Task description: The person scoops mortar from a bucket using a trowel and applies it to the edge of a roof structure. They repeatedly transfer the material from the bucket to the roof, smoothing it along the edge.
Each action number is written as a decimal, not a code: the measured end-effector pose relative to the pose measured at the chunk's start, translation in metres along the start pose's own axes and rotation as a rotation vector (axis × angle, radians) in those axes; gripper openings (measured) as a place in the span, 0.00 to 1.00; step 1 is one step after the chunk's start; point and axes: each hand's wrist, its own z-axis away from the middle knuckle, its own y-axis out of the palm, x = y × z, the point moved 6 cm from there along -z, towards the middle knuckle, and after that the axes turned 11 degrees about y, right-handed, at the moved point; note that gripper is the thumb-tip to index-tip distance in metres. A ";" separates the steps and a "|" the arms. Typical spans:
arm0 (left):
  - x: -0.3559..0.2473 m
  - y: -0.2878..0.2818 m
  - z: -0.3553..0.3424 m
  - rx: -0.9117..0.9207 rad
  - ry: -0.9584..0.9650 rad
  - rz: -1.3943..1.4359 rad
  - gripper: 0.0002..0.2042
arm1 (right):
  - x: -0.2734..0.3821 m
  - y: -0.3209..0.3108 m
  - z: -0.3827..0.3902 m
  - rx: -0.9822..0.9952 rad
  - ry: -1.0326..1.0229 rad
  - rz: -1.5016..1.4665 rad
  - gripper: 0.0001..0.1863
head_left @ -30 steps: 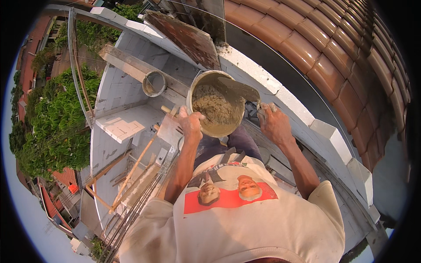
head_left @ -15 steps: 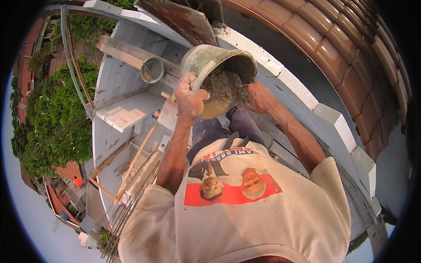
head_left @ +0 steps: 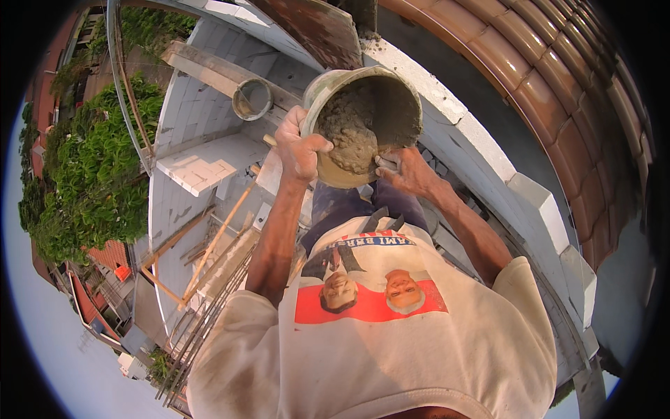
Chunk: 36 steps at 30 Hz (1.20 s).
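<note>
A pale bucket [head_left: 321,84] is tilted with its mouth toward me, holding a grey-brown mass of wet mortar [head_left: 349,133]. My left hand [head_left: 299,145] is closed on the bucket's left rim, thumb over the edge. My right hand [head_left: 405,169] is curled at the lower right of the mouth, its fingertips against or just inside the rim; what it grips is hidden in mortar and shadow. A second, smaller bucket [head_left: 252,99] stands on a wooden plank [head_left: 202,61] beyond my left hand.
A pale block wall top [head_left: 488,150] runs along the right, beside a glossy tiled roof [head_left: 544,84]. A stained board [head_left: 314,28] stands ahead. Wooden poles [head_left: 216,237], metal rods and a white block ledge [head_left: 195,171] are at the left, with trees [head_left: 98,160] beyond.
The bucket has risen and tipped, its mouth swinging round toward me. My left hand moved up with it. The trowel blade seen earlier in my right hand can no longer be made out.
</note>
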 end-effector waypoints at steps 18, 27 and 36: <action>0.070 -0.036 0.026 -0.480 -0.310 0.227 0.26 | 0.000 -0.025 0.005 0.145 0.407 0.005 0.20; 0.090 -0.063 0.059 -0.665 -0.384 0.140 0.27 | 0.016 -0.104 -0.012 -0.100 0.441 -0.003 0.16; 0.094 -0.083 0.080 -0.680 -0.420 0.082 0.30 | 0.042 -0.101 -0.163 -0.518 0.050 0.627 0.22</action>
